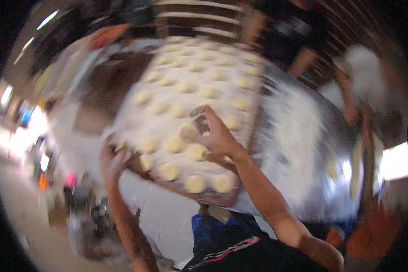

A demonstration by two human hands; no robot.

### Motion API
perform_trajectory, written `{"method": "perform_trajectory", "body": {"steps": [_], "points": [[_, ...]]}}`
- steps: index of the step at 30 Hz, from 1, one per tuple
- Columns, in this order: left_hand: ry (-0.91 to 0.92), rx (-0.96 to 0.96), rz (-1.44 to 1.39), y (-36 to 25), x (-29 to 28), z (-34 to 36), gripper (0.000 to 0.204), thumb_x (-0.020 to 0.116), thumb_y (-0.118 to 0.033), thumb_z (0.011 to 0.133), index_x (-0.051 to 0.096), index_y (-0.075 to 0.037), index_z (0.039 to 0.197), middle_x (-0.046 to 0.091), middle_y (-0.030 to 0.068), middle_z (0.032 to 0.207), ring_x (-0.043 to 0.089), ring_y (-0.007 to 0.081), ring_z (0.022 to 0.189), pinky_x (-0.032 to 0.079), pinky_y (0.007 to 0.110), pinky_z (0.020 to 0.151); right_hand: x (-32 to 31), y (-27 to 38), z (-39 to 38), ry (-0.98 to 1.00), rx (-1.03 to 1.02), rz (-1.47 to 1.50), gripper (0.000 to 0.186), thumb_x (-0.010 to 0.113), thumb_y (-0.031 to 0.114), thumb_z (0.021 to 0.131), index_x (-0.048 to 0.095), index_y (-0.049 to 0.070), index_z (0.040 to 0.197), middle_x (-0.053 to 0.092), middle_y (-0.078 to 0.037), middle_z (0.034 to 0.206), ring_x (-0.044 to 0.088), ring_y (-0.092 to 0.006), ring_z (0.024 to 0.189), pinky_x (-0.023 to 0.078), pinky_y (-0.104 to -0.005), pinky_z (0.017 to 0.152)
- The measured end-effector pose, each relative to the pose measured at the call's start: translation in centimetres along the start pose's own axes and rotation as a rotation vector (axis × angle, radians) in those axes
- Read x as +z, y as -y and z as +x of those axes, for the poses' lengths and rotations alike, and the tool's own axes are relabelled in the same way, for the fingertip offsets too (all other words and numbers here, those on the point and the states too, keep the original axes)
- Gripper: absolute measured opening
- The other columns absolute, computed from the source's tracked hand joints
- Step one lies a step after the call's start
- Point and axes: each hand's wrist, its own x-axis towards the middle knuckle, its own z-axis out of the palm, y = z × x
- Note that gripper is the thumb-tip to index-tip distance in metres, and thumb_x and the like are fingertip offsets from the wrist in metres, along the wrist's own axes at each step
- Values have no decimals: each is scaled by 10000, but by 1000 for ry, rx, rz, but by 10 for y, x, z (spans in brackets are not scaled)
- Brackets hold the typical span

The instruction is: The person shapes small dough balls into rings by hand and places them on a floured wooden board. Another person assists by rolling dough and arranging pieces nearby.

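A floured wooden board (127, 118) carries several rows of pale, round dough pieces (195, 183). My left hand (114, 158) is at the board's near left edge, fingers bent against it; whether it grips the board is unclear. Reaching over the middle, my right hand (213, 131) has curled fingers beside a dough round (187, 132); blur hides whether it holds that piece.
A flour-dusted metal table (322, 136) lies right of the board. A person in a dark shirt (285, 31) stands beyond it, and another in white (358, 68) is at right. Wooden slats (197, 16) show behind; assorted clutter fills the lower left.
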Motion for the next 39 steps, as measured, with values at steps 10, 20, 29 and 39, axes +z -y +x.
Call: {"method": "perform_trajectory", "body": {"steps": [10,20,29,39], "points": [[830,552,660,-28,457,-159,307,710,-222,742,656,4,942,673,126,811,642,192,755,499,328,734,-174,-16,-297,-122,650,-753,528,669,253,838,464,92,1297,583,-180,1233,603,-341,1085,466,-452,907],[664,-43,-131,-62,430,-259,189,704,-30,775,610,15,933,669,73,893,636,146,814,522,296,775,-233,-23,-317,-557,179,72,374,659,228,897,531,3,1168,656,-92,958,637,-143,862,521,-316,782],[967,120,74,-92,378,-231,824,710,-33,712,277,-123,1407,580,56,723,539,105,655,447,287,577,-211,12,-286,-241,333,269,349,696,105,759,473,50,1022,509,-52,884,524,-148,809,462,-309,721],[748,230,128,-61,359,-197,783,624,-119,831,194,-201,1480,623,156,805,660,289,726,538,399,695,-175,9,-221,-388,351,-492,437,577,-75,733,323,56,1063,413,-77,834,470,-195,791,424,-330,768]]}}
